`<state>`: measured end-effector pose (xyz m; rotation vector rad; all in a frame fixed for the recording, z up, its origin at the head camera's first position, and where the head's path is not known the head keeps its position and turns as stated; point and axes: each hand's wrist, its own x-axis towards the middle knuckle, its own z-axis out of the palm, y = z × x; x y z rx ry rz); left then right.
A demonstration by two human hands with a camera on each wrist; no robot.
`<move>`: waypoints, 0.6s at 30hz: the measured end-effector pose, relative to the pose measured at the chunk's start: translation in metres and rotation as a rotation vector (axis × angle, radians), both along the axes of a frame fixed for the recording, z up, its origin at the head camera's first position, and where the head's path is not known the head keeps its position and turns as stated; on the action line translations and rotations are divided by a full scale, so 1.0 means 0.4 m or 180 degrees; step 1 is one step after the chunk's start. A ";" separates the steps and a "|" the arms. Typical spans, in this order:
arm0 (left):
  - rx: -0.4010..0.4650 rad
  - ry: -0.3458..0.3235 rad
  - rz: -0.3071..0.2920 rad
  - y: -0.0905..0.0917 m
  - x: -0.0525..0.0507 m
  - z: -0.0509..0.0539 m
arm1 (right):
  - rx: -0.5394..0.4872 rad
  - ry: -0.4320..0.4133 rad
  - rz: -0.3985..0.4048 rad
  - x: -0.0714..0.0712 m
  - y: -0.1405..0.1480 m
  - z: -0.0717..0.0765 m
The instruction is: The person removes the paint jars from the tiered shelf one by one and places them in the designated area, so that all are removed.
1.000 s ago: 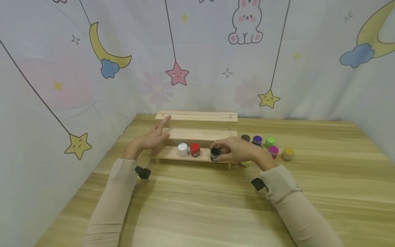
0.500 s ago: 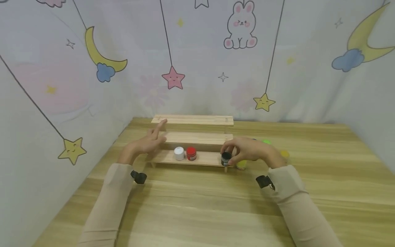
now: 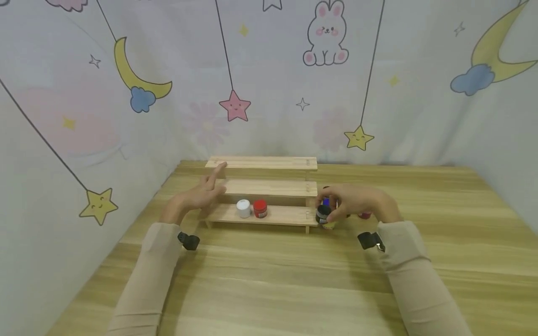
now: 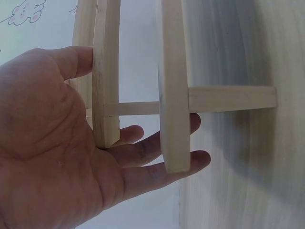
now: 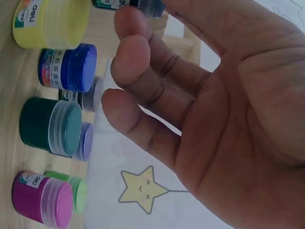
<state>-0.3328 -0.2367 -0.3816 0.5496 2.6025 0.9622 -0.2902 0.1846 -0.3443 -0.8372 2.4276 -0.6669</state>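
My right hand [image 3: 357, 200] pinches a small black-lidded paint jar [image 3: 323, 214] just beyond the right end of the three-tier wooden rack [image 3: 269, 187]. In the right wrist view only part of that jar [image 5: 125, 5] shows, at the top edge. My left hand [image 3: 197, 194] holds the rack's left end. In the left wrist view its thumb lies against one shelf board, and several fingers [image 4: 143, 179] reach past the boards on the other side. A white paint jar [image 3: 243, 208] and a red one [image 3: 260, 208] stand side by side on the lowest shelf.
Right of the rack, several paint jars stand on the table: yellow [image 5: 50, 21], blue [image 5: 66, 67], dark green [image 5: 50, 125], magenta [image 5: 42, 198] and light green [image 5: 74, 191]. My right hand hides most of them in the head view. A printed curtain [image 3: 277, 79] hangs behind the table.
The right hand has carried the black-lidded jar rightward, from above the lowest shelf to past the rack's right end. The left hand stays on the rack. The head view has shifted slightly.
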 end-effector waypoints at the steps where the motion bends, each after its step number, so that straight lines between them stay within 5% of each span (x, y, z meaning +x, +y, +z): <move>1: 0.0003 0.0006 -0.0012 0.000 0.000 -0.002 | 0.0011 -0.0063 -0.0032 0.001 0.006 0.001; 18: 0.0139 0.0049 -0.0125 -0.007 0.003 -0.008 | 0.0018 -0.0731 -0.0257 -0.007 0.091 0.004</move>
